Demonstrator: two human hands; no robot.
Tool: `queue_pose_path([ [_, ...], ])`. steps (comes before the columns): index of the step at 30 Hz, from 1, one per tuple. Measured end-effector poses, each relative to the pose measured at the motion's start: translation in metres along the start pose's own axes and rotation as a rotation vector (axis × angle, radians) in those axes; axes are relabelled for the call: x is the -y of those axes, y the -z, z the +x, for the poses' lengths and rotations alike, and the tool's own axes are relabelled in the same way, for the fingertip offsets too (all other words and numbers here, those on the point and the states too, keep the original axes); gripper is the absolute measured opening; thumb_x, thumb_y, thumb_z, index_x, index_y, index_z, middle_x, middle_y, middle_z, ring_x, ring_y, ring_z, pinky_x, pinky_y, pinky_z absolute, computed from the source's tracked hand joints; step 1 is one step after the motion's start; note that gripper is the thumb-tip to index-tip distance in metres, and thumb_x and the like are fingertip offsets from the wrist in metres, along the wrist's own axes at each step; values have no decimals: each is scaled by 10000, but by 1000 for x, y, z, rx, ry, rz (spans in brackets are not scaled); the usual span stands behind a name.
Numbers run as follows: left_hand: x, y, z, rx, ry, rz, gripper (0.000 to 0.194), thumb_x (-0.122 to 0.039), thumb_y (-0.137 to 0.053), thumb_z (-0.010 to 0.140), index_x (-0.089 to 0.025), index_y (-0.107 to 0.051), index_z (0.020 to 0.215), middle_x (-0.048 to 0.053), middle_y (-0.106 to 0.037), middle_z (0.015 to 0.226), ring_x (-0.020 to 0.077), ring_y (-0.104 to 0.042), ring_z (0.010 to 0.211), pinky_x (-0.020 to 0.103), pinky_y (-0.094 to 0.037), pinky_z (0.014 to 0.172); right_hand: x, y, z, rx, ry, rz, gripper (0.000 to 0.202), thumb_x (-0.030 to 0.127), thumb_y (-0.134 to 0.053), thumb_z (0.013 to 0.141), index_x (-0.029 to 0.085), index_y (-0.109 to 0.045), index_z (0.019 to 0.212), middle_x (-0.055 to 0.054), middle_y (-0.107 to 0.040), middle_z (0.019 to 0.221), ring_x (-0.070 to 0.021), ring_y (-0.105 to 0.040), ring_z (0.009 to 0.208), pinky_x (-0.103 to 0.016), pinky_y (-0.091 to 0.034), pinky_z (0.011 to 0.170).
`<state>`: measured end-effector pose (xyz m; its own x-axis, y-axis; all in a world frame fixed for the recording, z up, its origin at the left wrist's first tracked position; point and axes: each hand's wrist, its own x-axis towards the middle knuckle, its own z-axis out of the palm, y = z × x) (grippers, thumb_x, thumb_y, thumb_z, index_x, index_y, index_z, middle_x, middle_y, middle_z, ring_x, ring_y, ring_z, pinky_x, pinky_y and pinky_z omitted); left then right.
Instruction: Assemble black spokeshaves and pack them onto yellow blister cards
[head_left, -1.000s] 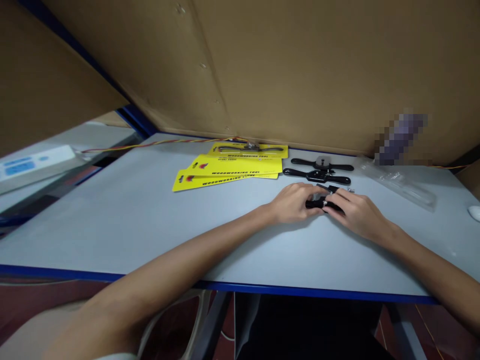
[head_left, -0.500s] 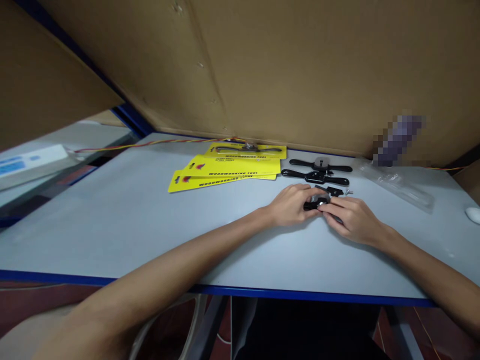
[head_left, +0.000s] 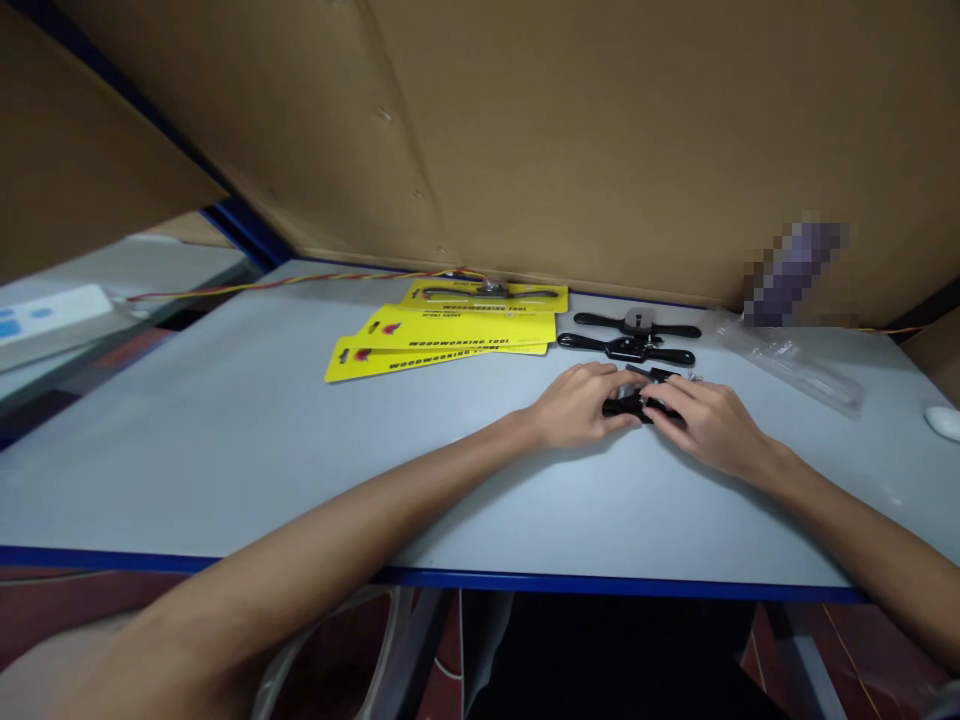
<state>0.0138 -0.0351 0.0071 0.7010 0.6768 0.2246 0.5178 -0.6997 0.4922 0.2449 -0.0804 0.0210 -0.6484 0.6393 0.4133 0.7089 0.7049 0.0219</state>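
Observation:
Fingers of my left hand (head_left: 581,405) are closed round a black spokeshave (head_left: 628,407) low over the grey table. From the other side my right hand (head_left: 709,420) pinches at the middle of the same tool, where something small and shiny shows between the fingertips. The fingers hide much of the spokeshave. Just behind them lie a loose black metal piece (head_left: 660,375) and a small screw (head_left: 694,377), both partly covered. Farther back, two more black spokeshaves lie side by side, the nearer spokeshave (head_left: 626,348) and the farther spokeshave (head_left: 637,323).
Yellow cards (head_left: 457,328) printed "woodworking tool" overlap to the left; a packed spokeshave (head_left: 491,291) lies on the rearmost. Clear plastic packaging (head_left: 795,365) is at right, near a white rounded object (head_left: 943,422). A cardboard wall (head_left: 570,140) rises behind. A red-yellow cable (head_left: 300,280) runs along the back.
My right hand has shifted slightly forward over the spokeshave, covering more of the loose piece and screw. My left hand still holds the tool. The whole view has shifted slightly.

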Motion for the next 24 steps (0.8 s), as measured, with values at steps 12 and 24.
queue_pose_path([
  [12, -2, 2, 0, 16, 3, 11, 499, -384, -684, 906, -184, -652, 1362, 60, -668, 927, 237, -618, 873, 390, -507, 827, 5, -8, 6, 7, 69, 42, 292, 167, -464, 1054, 126, -752, 1032, -102, -727, 892, -214, -676, 825, -356, -542, 745],
  [24, 3, -3, -1, 1, -10, 2, 511, -398, -679, 921, -175, -632, 1379, 74, -679, 962, 234, -625, 874, 409, -515, 840, 11, 9, 13, 247, -90, 161, 282, 138, -534, 995, 140, -723, 1204, -125, -757, 1078, -237, -716, 921, -389, -566, 810],
])
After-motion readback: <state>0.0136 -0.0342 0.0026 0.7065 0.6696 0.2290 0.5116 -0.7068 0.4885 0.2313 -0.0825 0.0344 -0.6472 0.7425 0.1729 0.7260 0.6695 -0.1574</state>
